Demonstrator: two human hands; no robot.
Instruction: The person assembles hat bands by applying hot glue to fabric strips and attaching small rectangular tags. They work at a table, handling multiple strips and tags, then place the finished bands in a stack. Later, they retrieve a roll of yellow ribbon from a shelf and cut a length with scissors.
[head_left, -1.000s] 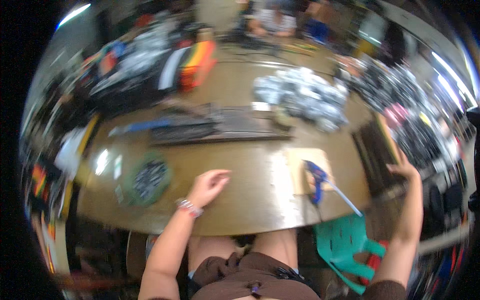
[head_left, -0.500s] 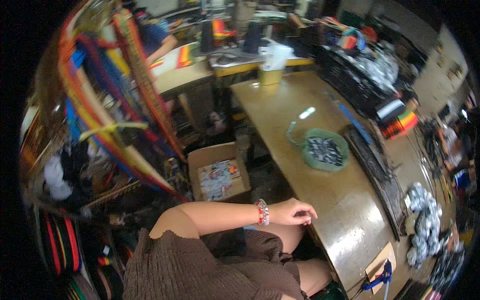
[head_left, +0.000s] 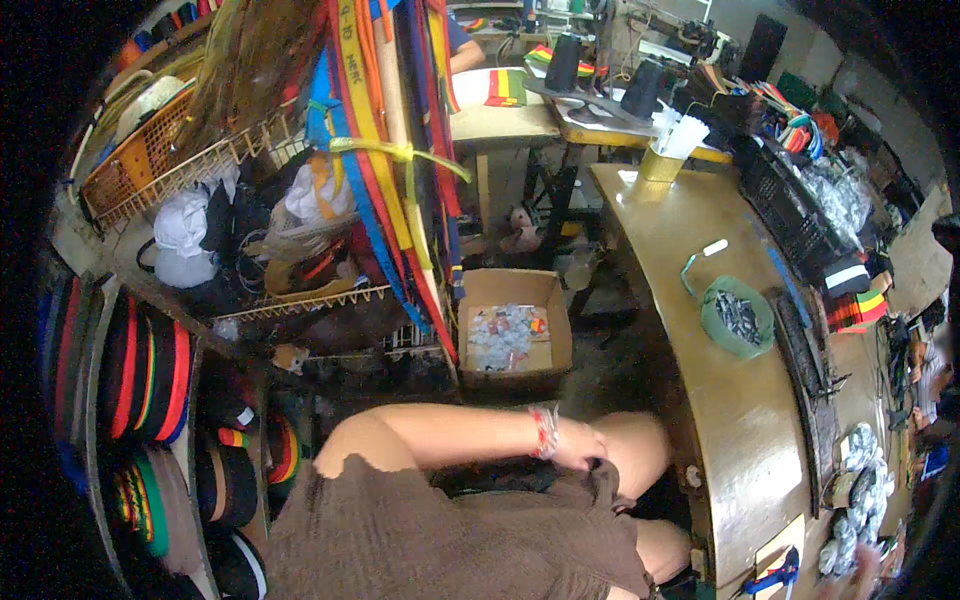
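Observation:
My left hand, with beaded bracelets at its wrist, rests over my lap beside the knee. Its fingers are curled down onto the edge of the brown garment, which is drawn up to a peak under them. At the lower right, a blurred skin-coloured shape by the table's far side looks like my right hand; its fingers are smeared. Close to it, a blue glue gun lies on a piece of cardboard.
The brown table curves along my right, bearing a green bowl of small dark pieces. A cardboard box stands on the floor ahead. Coloured straps hang at front left; shelves with ribbon rolls stand left. A black crate sits behind the table.
The view has swung left. My left hand has moved from beside the table edge down onto the brown garment at my lap. The blurred shape at lower right has come into view.

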